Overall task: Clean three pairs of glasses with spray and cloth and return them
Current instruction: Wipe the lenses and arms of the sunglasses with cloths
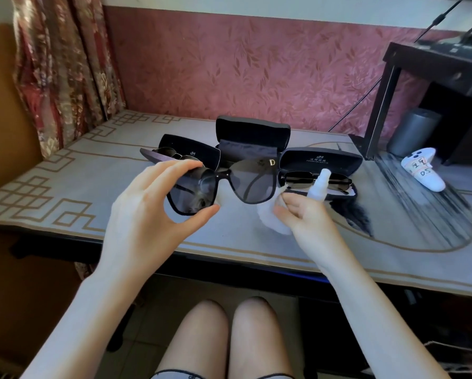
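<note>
Above the table [65,184], the left hand [147,212] pinches large dark sunglasses [229,184] by one lens rim while the right hand [300,212] grasps a white cloth [270,217]; steady, light circular wiping would suit best.

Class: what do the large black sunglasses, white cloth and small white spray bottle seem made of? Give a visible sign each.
Large black sunglasses: likely glossy plastic, smooth frame, tinted see-through lenses. White cloth: soft fabric, it crumples. Small white spray bottle: probably plastic, dull white surface.
</note>
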{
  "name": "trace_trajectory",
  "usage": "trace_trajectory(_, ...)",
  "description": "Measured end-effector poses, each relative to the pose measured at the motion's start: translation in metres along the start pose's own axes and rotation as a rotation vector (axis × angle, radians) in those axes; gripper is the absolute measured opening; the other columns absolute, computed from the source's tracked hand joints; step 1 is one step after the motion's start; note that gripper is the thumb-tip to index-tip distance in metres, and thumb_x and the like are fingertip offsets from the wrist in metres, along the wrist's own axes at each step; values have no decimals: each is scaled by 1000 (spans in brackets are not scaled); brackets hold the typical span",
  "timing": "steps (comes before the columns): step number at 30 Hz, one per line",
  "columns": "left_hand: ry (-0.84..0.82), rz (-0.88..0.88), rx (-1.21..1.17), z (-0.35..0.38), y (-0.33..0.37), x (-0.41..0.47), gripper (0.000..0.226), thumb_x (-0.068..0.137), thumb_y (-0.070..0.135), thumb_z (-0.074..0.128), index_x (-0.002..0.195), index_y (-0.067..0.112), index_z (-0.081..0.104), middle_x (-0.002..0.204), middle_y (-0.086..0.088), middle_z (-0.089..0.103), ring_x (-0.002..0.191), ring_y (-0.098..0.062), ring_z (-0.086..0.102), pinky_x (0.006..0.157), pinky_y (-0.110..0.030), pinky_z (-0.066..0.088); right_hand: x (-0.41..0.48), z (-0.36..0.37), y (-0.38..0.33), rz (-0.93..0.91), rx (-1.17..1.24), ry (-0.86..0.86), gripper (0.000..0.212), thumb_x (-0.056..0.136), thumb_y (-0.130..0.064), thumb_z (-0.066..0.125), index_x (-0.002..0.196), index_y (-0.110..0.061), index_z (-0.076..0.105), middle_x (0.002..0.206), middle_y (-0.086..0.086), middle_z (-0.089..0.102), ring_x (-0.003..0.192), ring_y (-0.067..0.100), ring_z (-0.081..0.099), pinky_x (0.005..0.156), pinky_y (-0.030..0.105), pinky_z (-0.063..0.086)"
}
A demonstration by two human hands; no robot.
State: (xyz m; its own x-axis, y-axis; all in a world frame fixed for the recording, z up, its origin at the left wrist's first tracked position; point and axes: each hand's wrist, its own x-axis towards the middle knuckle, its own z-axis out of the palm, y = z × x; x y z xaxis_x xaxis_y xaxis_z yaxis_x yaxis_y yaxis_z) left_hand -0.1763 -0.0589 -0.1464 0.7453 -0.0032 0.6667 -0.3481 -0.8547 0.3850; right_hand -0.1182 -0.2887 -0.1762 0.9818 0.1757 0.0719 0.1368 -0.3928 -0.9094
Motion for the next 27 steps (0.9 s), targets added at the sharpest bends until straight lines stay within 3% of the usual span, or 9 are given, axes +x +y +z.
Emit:
trace_trajectory(3, -5, -2, -17, -1, -2, 0, 57, 76, 49, 70, 125, 22, 60, 118, 6, 64, 113, -11, 57, 96, -7, 35, 5, 1, -2, 16, -57, 33, 20, 100, -13, 47, 92, 3, 56, 84, 20, 62, 65, 20, 48, 59, 21, 36)
trace_trajectory(6, -14, -6, -38, -1, -3, 0, 56, 76, 48, 71, 125, 22, 60, 119, 7, 64, 114, -10, 57, 97, -6, 34, 5, 4, -4, 37, -37, 22, 20, 100, -22, 49, 114, -16, 61, 115, -4, 65, 96, -10, 58, 83, 1, 38)
trace_trajectory(9, -15, 2, -52, -2, -4, 0, 56, 76, 47, 72, 124, 22, 61, 119, 8, 63, 115, -9, 57, 98, -7, 35, 3, 5, -4, -47, -15, 130, 31, 100, -37, 46, 126, -31, 60, 146, 2, 47, 122, 1, 51, 101, 11, 35)
trace_trajectory(11, -19, 15, -59, -2, -5, 0, 56, 76, 46, 72, 124, 20, 61, 119, 7, 63, 115, -9, 56, 98, -8, 36, -1, 2, -13, -171, 129, 214, 25, 101, -33, 45, 117, -38, 63, 139, 3, 55, 116, -1, 58, 104, 24, 41)
trace_trajectory(14, -28, 43, -74, 0, -4, 0, 56, 76, 44, 73, 125, 19, 61, 120, 6, 63, 114, -10, 56, 99, -11, 38, -6, -6, -33, -280, 265, 210, 27, 100, -28, 45, 120, -26, 63, 125, -7, 65, 112, 2, 62, 104, 28, 44)
trace_trajectory(17, -23, 58, -84, 0, -3, 1, 56, 76, 42, 73, 125, 17, 61, 120, 4, 63, 116, -12, 57, 102, -18, 41, -5, -8, -45, -296, 285, 115, 33, 94, -36, 49, 117, -22, 68, 118, -6, 70, 113, 5, 63, 104, 29, 45)
trace_trajectory(20, -15, 62, -86, -1, -3, 2, 55, 77, 41, 73, 125, 16, 61, 121, 3, 62, 118, -14, 56, 103, -21, 41, -4, -10, -45, -308, 278, 124, 23, 96, -22, 54, 111, -18, 71, 111, -7, 72, 108, 7, 66, 92, 19, 48)
trace_trajectory(24, -31, 60, -119, 0, -3, 1, 57, 76, 40, 75, 126, 17, 60, 122, 4, 62, 118, -12, 55, 103, -16, 38, -4, -11, -41, -314, 397, 98, 17, 93, -16, 58, 100, -17, 73, 104, 5, 74, 102, 23, 69, 92, 35, 54)
trace_trajectory(27, -38, 52, -154, 1, -2, 1, 59, 76, 38, 81, 126, 17, 60, 122, 4, 62, 119, -10, 56, 104, -17, 39, -3, -11, -41, -264, 567, 17, 20, 87, -20, 58, 99, -12, 71, 105, 11, 73, 101, 26, 68, 91, 35, 54)
